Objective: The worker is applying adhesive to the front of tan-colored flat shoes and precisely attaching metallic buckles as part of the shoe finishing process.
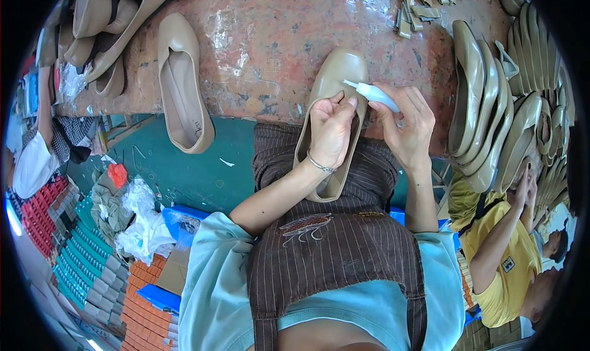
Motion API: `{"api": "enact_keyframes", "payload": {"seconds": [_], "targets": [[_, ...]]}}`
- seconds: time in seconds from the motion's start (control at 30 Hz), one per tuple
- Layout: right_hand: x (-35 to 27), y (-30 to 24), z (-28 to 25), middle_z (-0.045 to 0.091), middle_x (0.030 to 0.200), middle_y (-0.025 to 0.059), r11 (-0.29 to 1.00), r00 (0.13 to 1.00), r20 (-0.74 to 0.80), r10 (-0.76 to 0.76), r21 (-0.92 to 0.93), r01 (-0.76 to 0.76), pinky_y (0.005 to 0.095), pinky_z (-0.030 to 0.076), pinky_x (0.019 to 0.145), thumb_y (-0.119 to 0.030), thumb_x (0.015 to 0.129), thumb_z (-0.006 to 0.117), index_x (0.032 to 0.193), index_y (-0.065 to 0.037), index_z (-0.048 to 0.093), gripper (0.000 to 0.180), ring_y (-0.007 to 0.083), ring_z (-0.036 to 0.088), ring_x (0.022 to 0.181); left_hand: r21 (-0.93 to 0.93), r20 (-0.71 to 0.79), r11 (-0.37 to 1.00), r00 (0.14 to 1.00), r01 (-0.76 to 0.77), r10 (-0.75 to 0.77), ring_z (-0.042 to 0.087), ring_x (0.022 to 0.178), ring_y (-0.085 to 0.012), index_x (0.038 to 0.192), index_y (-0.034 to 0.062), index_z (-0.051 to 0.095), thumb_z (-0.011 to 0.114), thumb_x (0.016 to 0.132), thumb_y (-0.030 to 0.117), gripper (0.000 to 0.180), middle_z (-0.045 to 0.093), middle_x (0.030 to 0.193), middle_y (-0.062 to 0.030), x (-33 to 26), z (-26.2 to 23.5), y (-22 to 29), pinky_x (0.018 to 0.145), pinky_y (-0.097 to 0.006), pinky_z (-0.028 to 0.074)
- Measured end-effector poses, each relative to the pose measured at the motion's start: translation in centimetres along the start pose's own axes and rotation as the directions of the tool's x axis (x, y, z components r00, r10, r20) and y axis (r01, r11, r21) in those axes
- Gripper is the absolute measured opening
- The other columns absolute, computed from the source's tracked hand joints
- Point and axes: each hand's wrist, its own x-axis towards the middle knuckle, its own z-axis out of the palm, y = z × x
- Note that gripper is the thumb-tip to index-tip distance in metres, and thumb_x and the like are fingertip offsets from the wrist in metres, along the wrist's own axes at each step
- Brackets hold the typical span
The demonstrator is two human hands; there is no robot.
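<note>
A beige flat shoe (pixel 340 68) rests with its toe on the worn table and its heel over my apron. My left hand (pixel 332 130) is closed on the shoe, fingers reaching into its opening and thumb near the throat. Between the fingers of my right hand (pixel 405 120) is a small white glue bottle (pixel 378 96), tilted so its thin nozzle points at the shoe's upper near the throat edge. Whether the nozzle touches the shoe, I cannot tell. Another beige flat shoe (pixel 184 99) lies to the left, its heel jutting past the table's front edge.
More beige shoes (pixel 482 105) stand in rows at the right, and others (pixel 126 25) are heaped at the far left. Small beige strips (pixel 412 13) lie at the back of the table (pixel 258 50). A person in yellow (pixel 498 265) sits at the right; another person's arm (pixel 44 105) shows left.
</note>
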Motion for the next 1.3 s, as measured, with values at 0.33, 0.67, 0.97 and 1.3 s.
{"api": "enact_keyframes", "payload": {"seconds": [0.33,0.67,0.97,1.3], "targets": [[0.3,-0.5,-0.1,0.062,0.075,0.0091,0.997,0.999,0.048,-0.002,-0.082,0.006,0.0351,0.046,0.059,-0.009,0.074,0.072,0.092,-0.004,0.067,0.019,0.0258,0.056,0.067,-0.013,-0.010,1.000,1.000,-0.013,0.013,0.058,0.081,-0.0069,0.101,-0.0045,0.056,0.053,0.091,-0.002,0.011,0.063,0.091,-0.0071,0.0,-0.3,-0.3,0.075,-0.022,0.045],[0.8,-1.4,-0.7,0.062,0.076,0.0101,0.991,0.997,0.079,0.011,-0.132,-0.001,0.0344,0.046,0.060,-0.005,0.072,0.072,0.093,-0.003,0.067,0.022,0.0254,0.057,0.067,0.032,-0.024,0.999,1.000,0.001,0.000,0.056,0.073,-0.0036,0.095,-0.0031,0.058,0.054,0.091,-0.001,0.006,0.063,0.083,-0.0029,0.1,-0.5,-0.2,0.068,-0.020,0.043],[1.0,-1.5,-0.8,0.062,0.076,0.0099,0.992,0.997,0.072,0.003,-0.129,0.006,0.0341,0.046,0.060,-0.005,0.072,0.072,0.092,-0.002,0.067,0.021,0.0259,0.057,0.067,0.007,-0.033,1.000,0.999,0.022,-0.022,0.056,0.075,-0.0048,0.098,-0.0015,0.057,0.054,0.090,-0.002,0.008,0.063,0.086,-0.0035,0.0,-0.4,-0.2,0.069,-0.021,0.044],[0.4,0.2,-1.6,0.064,0.080,0.0070,0.985,0.988,0.060,0.144,0.087,-0.149,0.0291,0.050,0.064,-0.003,0.075,0.071,0.100,-0.002,0.068,0.025,0.0171,0.062,0.077,-0.039,-0.121,0.999,0.993,-0.003,-0.002,0.056,0.078,-0.0077,0.100,-0.0034,0.053,0.056,0.089,-0.004,0.012,0.061,0.085,-0.0058,0.0,-0.1,-0.1,0.076,-0.024,0.044]]}}
